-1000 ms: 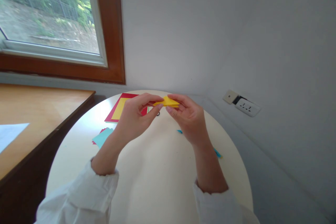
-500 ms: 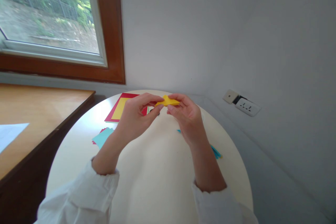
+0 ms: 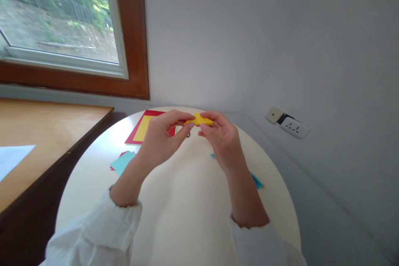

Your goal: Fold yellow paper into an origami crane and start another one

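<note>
Between my two hands, above the far part of the round white table point(image 3: 183, 216), is a piece of folded yellow paper point(image 3: 198, 119). My left hand point(image 3: 163, 137) pinches its left end between thumb and fingers. Thumb and fingers of my right hand point(image 3: 222, 137) grip the right end. The paper has a raised middle and pointed sides; its lower folds are partly covered by my fingertips. Behind my left hand lies a stack of red and yellow paper sheets point(image 3: 141, 129), partly hidden. A black ring-like thing point(image 3: 188, 134) shows just below my left fingertips, its kind unclear.
Small light-blue and red paper pieces point(image 3: 124, 162) lie beside my left forearm. Blue folded paper strips point(image 3: 256, 181) rest by my right forearm. A wooden desk point(image 3: 62, 133) with a white sheet point(image 3: 14, 158) stands left. A wall socket point(image 3: 294, 127) is at the right.
My right thumb has shifted slightly on the yellow paper. Both hands keep their hold in nearly the same place, and the view has moved a little.
</note>
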`<control>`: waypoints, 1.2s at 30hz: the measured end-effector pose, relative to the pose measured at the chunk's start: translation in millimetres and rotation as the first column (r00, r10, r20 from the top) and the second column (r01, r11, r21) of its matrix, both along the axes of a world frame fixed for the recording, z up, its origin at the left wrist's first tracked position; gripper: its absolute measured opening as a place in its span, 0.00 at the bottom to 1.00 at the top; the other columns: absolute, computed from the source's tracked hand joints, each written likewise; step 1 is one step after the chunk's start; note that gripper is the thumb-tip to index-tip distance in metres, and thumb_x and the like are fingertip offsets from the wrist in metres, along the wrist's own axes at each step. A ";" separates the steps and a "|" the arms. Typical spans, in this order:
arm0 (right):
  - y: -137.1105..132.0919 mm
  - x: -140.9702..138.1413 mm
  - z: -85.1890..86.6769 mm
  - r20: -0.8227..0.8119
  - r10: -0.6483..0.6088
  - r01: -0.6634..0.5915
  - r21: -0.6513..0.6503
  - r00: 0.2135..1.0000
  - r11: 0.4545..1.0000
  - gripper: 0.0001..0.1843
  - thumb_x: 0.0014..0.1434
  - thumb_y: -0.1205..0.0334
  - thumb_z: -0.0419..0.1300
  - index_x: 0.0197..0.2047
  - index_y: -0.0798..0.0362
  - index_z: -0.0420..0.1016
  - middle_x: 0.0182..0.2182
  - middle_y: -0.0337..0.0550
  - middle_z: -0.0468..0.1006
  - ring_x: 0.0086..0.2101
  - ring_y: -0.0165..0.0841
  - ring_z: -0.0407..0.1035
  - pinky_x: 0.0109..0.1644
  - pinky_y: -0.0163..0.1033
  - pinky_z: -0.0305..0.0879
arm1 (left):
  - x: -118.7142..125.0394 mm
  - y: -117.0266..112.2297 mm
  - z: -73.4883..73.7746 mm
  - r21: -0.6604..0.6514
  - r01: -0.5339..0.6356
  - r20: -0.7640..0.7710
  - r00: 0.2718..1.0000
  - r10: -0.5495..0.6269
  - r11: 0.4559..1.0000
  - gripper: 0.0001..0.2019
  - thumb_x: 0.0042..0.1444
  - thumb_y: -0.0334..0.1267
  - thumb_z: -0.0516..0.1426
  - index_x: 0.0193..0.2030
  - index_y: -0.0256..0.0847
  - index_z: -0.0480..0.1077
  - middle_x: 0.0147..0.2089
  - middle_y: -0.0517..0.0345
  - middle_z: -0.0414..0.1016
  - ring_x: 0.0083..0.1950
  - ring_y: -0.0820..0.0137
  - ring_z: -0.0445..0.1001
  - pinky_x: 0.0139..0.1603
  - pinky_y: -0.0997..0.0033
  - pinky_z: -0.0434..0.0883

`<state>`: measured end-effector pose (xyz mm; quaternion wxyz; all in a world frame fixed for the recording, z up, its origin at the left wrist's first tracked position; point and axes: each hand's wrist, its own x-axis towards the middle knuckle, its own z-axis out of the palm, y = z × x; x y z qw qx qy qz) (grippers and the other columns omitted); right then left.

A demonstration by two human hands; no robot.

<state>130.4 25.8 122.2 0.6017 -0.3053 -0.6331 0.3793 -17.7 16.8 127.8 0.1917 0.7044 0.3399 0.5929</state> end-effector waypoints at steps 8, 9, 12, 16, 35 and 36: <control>0.2 0.5 -0.1 0.014 -0.007 0.008 -0.004 1.000 1.000 0.12 0.51 0.58 0.60 0.40 0.50 0.71 0.41 0.42 0.76 0.40 0.32 0.71 0.40 0.37 0.71 | 0.4 -0.6 0.8 -0.002 -0.005 0.009 1.000 0.005 1.000 0.07 0.52 0.36 0.58 0.37 0.39 0.75 0.38 0.52 0.79 0.39 0.67 0.77 0.41 0.69 0.75; 0.3 0.6 -0.3 0.015 -0.005 0.005 -0.002 1.000 1.000 0.12 0.51 0.58 0.60 0.40 0.50 0.71 0.41 0.42 0.76 0.40 0.32 0.71 0.40 0.37 0.71 | 0.2 -0.7 0.9 -0.005 -0.002 0.011 1.000 0.002 1.000 0.07 0.52 0.36 0.58 0.37 0.39 0.75 0.38 0.53 0.79 0.39 0.67 0.77 0.41 0.69 0.75; 0.1 0.9 -0.3 0.009 0.005 -0.005 0.001 1.000 1.000 0.11 0.51 0.58 0.60 0.40 0.49 0.71 0.41 0.42 0.76 0.41 0.31 0.71 0.41 0.37 0.71 | -0.3 -1.0 1.1 -0.013 0.010 0.021 1.000 -0.010 1.000 0.07 0.52 0.36 0.58 0.37 0.39 0.75 0.37 0.53 0.79 0.40 0.68 0.77 0.41 0.71 0.74; -0.4 0.9 0.1 -0.010 0.026 -0.026 -0.003 1.000 1.000 0.11 0.51 0.59 0.61 0.40 0.49 0.71 0.41 0.41 0.76 0.41 0.31 0.71 0.42 0.37 0.71 | -0.3 -1.3 1.4 -0.016 0.014 0.030 0.999 -0.013 1.000 0.07 0.52 0.36 0.58 0.37 0.38 0.75 0.37 0.53 0.79 0.39 0.69 0.76 0.40 0.72 0.74; 2.1 -1.2 -1.3 -0.104 0.039 -0.047 -0.079 0.994 0.996 0.11 0.48 0.62 0.61 0.37 0.50 0.71 0.39 0.40 0.75 0.38 0.30 0.70 0.38 0.35 0.70 | -1.3 2.7 -2.3 0.062 0.021 -0.038 0.999 -0.018 0.998 0.07 0.52 0.31 0.58 0.37 0.38 0.75 0.39 0.52 0.78 0.41 0.68 0.76 0.43 0.69 0.73; 2.0 -1.5 -1.1 -0.115 0.038 -0.049 -0.093 0.993 0.994 0.10 0.47 0.62 0.61 0.36 0.50 0.71 0.38 0.39 0.75 0.37 0.30 0.70 0.37 0.35 0.71 | -1.5 2.9 -2.3 0.070 0.019 -0.058 0.998 -0.015 0.997 0.07 0.52 0.30 0.57 0.37 0.38 0.75 0.39 0.52 0.78 0.41 0.68 0.76 0.43 0.68 0.73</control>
